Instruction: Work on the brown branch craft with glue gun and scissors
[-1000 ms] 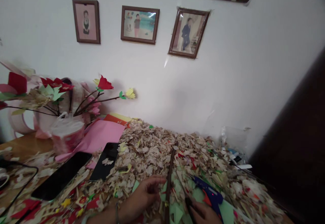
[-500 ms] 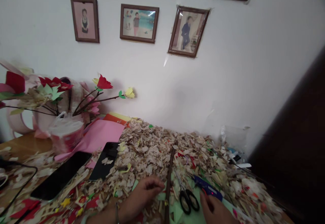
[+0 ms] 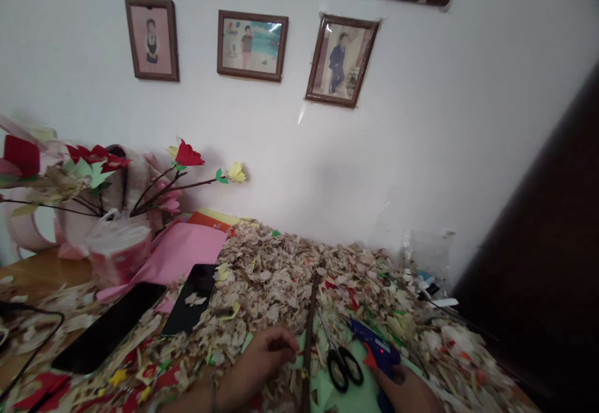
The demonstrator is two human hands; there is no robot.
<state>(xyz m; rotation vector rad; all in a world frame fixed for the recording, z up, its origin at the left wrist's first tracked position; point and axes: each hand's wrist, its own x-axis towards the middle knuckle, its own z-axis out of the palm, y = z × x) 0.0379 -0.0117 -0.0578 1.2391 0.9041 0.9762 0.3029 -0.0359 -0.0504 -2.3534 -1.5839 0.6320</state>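
My left hand (image 3: 271,349) is just left of a long brown stick (image 3: 311,325), its fingers curled in toward the thumb. Whether anything small sits between those fingertips is hidden. At lower right, my right hand (image 3: 409,391) is closed around the handle of a blue glue gun (image 3: 380,345), whose red light glows. An orange-red part (image 3: 369,358) shows by the fingertips. Black-handled scissors (image 3: 344,366) lie between the stick and the glue gun, on light green paper (image 3: 322,394).
Dried petal-like scraps (image 3: 271,269) are heaped up to the wall. Two dark phones (image 3: 110,325) lie at left, with pink paper (image 3: 187,247) behind. A pink tub (image 3: 119,257) and paper flowers on twigs (image 3: 189,154) stand back left. A clear plastic bag (image 3: 428,254) rests back right.
My right hand has moved from beside the glue gun onto its handle and now grips it. My left hand stays nearly in place. The whole view has shifted slightly.
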